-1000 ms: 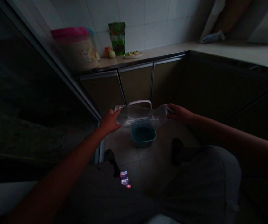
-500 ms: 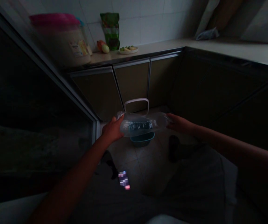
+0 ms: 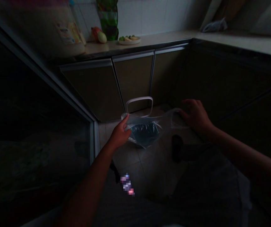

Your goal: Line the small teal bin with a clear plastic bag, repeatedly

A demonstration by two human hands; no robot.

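A clear plastic bag is stretched between my two hands above a teal bin on the floor. My left hand pinches the bag's left edge. At the right, my right hand has its thumb at the bag's corner, with the other fingers raised and bent. Through the thin plastic the bin's inside shows. Behind the bag stands a pale looped handle, upright.
A counter bears a plate of cut food, an onion, a green pouch and a large container. Cabinets stand below. A dark shoe is right of the bin.
My right hand has moved right and up, and the bag is spread wider and hangs lower over the bin. The view has shifted slightly downward.
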